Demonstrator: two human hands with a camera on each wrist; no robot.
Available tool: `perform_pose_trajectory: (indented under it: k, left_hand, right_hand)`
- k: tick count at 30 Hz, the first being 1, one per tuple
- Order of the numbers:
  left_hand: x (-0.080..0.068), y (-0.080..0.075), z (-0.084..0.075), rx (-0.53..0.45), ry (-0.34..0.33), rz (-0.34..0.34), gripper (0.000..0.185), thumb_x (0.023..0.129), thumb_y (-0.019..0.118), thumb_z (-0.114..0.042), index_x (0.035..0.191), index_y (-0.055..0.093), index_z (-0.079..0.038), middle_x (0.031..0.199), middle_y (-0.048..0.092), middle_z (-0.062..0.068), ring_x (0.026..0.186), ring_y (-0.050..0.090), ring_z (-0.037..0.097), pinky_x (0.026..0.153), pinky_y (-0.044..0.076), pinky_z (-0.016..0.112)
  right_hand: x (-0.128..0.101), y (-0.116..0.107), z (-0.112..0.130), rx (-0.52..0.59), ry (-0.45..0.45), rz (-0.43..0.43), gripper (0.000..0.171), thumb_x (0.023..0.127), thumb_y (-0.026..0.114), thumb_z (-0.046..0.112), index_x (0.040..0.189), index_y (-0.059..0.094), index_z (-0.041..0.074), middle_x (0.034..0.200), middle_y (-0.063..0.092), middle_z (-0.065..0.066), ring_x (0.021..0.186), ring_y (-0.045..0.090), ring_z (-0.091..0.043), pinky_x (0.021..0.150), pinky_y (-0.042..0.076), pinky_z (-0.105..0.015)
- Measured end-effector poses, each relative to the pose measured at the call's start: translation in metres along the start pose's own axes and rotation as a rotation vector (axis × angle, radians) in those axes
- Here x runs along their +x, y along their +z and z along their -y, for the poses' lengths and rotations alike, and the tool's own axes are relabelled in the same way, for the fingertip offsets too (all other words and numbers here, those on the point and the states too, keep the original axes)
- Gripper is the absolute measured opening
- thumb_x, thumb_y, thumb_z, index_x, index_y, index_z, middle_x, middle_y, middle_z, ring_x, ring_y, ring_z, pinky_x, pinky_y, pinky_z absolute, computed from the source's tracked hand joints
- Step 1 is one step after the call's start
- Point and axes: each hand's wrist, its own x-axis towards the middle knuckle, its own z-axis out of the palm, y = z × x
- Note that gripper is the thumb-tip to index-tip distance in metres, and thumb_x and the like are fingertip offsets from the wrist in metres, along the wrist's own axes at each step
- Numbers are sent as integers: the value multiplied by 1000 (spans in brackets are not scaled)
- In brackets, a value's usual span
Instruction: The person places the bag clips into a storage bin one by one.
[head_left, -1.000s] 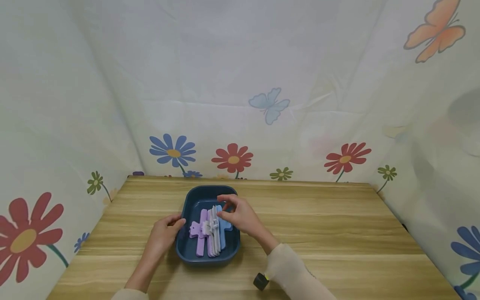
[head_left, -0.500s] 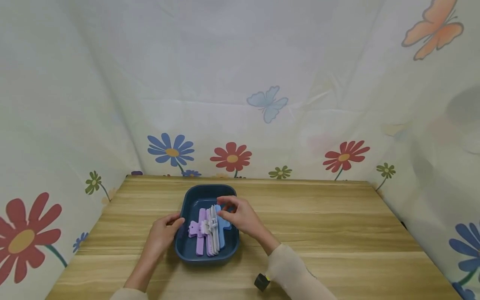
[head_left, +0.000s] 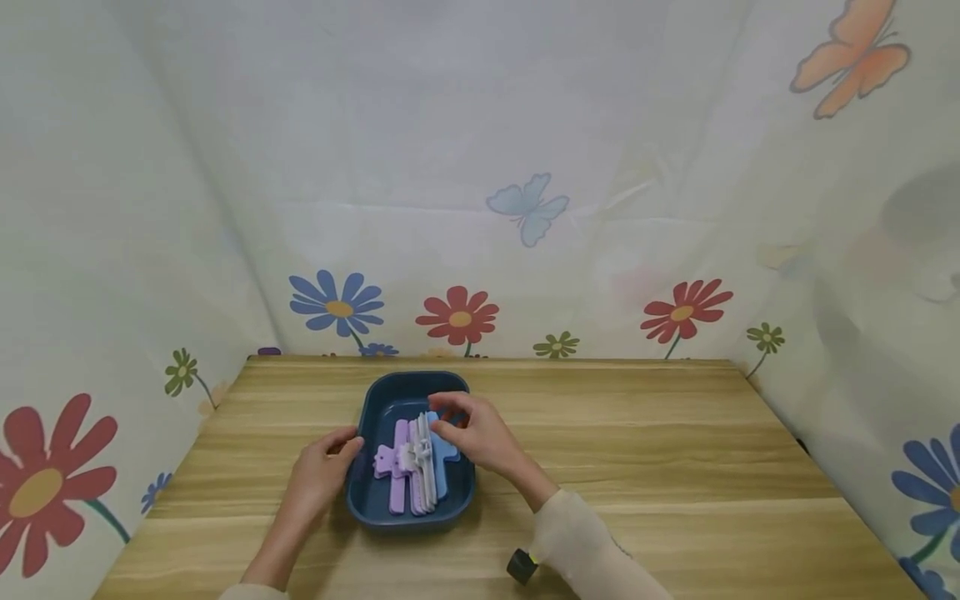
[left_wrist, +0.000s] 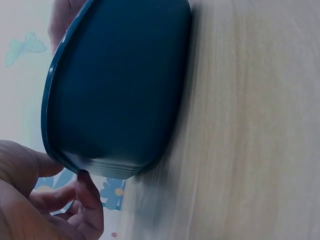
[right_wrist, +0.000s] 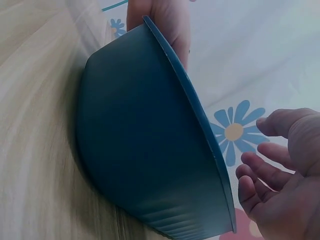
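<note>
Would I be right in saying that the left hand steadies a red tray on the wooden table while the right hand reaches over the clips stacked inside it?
Not quite: the tray is dark blue, not red, as the head view shows. The left hand does steady it on the wooden table while the right hand reaches over the clips stacked inside.
</note>
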Motion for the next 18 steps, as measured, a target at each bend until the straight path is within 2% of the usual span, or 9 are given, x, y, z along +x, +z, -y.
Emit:
perform_pose_trajectory:
  k: [5,8,11,14,18]
  left_hand:
    - [-1,-6,-4,58,63,-30,45,107,58,-26,139,59,5,127,65,28,114,64,41,93,53,52]
    - [-3,-9,-9,98,127,-48,44,106,60,-22,139,59,6,129,63,28,116,63,42,95,53,53]
    - [-7,-12,-14,148,178,-55,43,106,60,-20,140,58,6,134,60,28,119,62,42,96,52,54]
    - [-11,-15,-19,214,213,-46,45,106,61,-21,142,56,5,139,55,29,124,57,43,98,50,57]
    - [-16,-17,-26,327,252,-28,50,108,57,-29,146,52,3,146,50,30,134,48,48,106,41,64]
  right_hand:
    - [-2,-1,4,-56,-13,10,37,99,70,17,135,65,8,125,69,-4,103,62,-22,83,55,-30]
    - [-3,-2,7,-100,-39,19,39,98,71,16,135,65,6,126,68,-6,106,61,-27,85,56,-35]
    - [-5,-2,11,-171,-58,30,41,97,73,16,136,64,6,129,67,-8,109,60,-25,87,57,-36]
    - [-6,-3,17,-247,-58,32,43,98,73,17,138,62,6,135,64,-8,118,58,-23,94,55,-36]
    - [-10,-4,23,-332,-36,33,47,99,71,21,142,60,6,144,59,-10,131,53,-26,107,48,-43]
